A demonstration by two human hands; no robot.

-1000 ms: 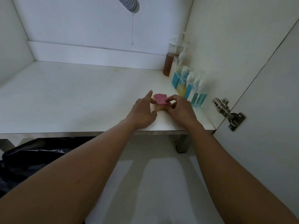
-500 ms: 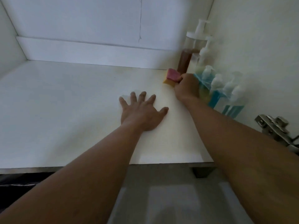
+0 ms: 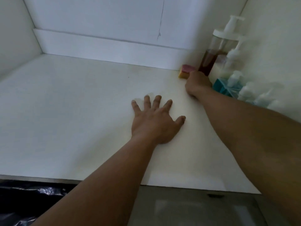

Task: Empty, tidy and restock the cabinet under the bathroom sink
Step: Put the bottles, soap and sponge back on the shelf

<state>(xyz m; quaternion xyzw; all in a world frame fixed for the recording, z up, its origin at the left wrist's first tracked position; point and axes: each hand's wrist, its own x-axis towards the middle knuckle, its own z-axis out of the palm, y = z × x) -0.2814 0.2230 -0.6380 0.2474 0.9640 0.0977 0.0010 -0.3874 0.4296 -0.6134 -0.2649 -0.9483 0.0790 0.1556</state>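
The left hand (image 3: 154,121) lies flat, fingers spread, on the white cabinet floor (image 3: 73,111). The right hand (image 3: 197,86) clutches a blocky pink-and-yellow sponge (image 3: 185,71) beside an amber pump bottle (image 3: 207,62).

Dim white cabinet walls (image 3: 97,18), grey floor (image 3: 195,209) beneath.
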